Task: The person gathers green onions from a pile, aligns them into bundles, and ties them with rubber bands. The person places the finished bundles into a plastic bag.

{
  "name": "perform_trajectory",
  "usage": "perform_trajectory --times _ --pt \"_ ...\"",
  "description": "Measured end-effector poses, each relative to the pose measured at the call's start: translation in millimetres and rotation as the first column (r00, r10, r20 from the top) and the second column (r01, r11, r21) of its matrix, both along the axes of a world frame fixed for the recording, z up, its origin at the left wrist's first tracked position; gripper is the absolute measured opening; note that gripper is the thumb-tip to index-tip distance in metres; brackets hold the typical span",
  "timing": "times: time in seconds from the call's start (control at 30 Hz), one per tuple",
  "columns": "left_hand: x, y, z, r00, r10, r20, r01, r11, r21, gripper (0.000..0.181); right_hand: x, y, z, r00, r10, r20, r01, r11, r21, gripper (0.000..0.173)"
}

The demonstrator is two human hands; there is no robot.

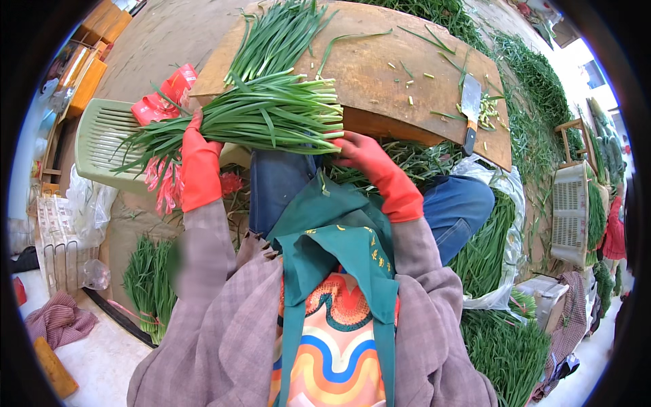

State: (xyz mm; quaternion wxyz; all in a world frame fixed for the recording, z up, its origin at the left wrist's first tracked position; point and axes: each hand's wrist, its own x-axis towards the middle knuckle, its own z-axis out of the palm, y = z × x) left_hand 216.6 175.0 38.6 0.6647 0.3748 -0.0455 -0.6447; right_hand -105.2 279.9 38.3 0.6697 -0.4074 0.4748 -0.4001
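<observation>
A thick bunch of garlic chives [254, 114] lies sideways above my lap, its pale stem ends facing right. My left hand [198, 147], in a red rubber glove, grips it from below near the leafy left part. My right hand [358, 152], gloved the same way, has its fingertips against the stem ends; whether they close on any stems is not clear. Behind the held bunch, more chives [285, 35] rest on a wooden table [376, 66]. A cleaver [471, 99] with a dark handle lies at the table's right, beside cut stem pieces [488, 109].
To my left stands a light green slatted plastic seat [101, 132], with red printed packaging [165, 96] on it. Tied chives [150, 285] stand at lower left. On my right are a plastic bag [513, 203] of chives and a bigger heap [508, 351]. Leaf scraps [539, 71] litter the floor.
</observation>
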Motion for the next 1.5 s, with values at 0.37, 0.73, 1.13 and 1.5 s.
perform_trajectory --times 0.37,0.73,1.13,1.5 --pt "-1 13 -10 0.987 -0.137 0.085 0.146 0.983 -0.111 0.034 41 28 -9 0.913 -0.211 0.349 0.173 0.976 0.135 0.03" --pt "10 25 -1 0.958 -0.047 0.282 0.099 0.98 -0.173 0.032 -82 15 -30 0.182 -0.526 -0.83 0.079 0.85 -0.521 0.054" --pt "15 23 8 0.897 -0.095 0.432 0.172 0.975 -0.143 0.035 -48 -29 -30 0.601 -0.37 -0.709 0.192 0.927 -0.321 0.028" --pt "8 34 29 0.87 -0.114 0.479 0.241 0.946 -0.214 0.033 -30 -21 -27 0.687 0.054 -0.724 -0.062 0.998 0.016 0.017"
